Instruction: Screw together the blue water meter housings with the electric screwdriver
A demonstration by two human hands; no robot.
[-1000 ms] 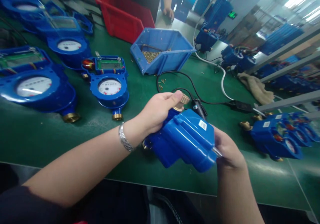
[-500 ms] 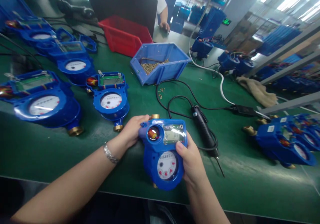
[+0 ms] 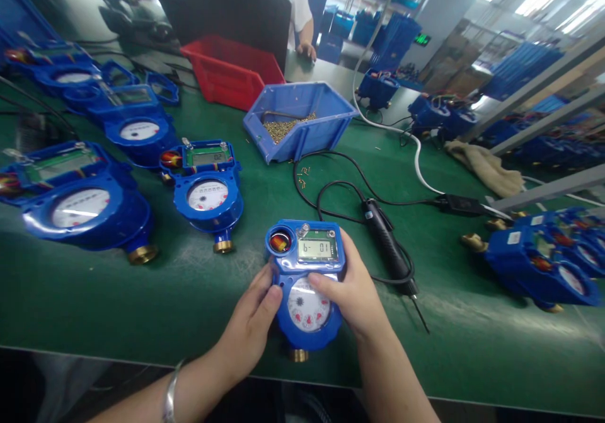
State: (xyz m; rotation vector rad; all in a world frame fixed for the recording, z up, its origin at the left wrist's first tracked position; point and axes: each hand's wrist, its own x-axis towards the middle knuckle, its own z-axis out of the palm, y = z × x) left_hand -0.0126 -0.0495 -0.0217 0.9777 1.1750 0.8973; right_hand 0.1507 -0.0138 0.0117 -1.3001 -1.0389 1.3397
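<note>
A blue water meter (image 3: 307, 303) with a lit display, a round dial and a brass threaded end is held between my hands near the front of the green bench. My left hand (image 3: 248, 322) is closed on its left side, thumb along the edge. Gripping the right side is my right hand (image 3: 357, 287), its thumb lying across the top of the dial. Both hands' other fingers are partly hidden by the meter. To the left stands another water meter (image 3: 208, 190) with its display box uncovered. A black electric screwdriver (image 3: 390, 246) lies to the right of my hands.
A blue bin (image 3: 302, 123) of small brass screws sits behind, beside a red bin (image 3: 231, 73). Loose screws (image 3: 302, 177) lie before it. More meters stand left (image 3: 85, 202) and right (image 3: 534, 259). Cables cross the bench. A co-worker's hand (image 3: 307, 51) rests beyond a dark panel.
The meter has straightened and shifted slightly left, so its display reads clearly. My left hand has moved from its upper back corner down to its left side. My right thumb has moved onto the dial.
</note>
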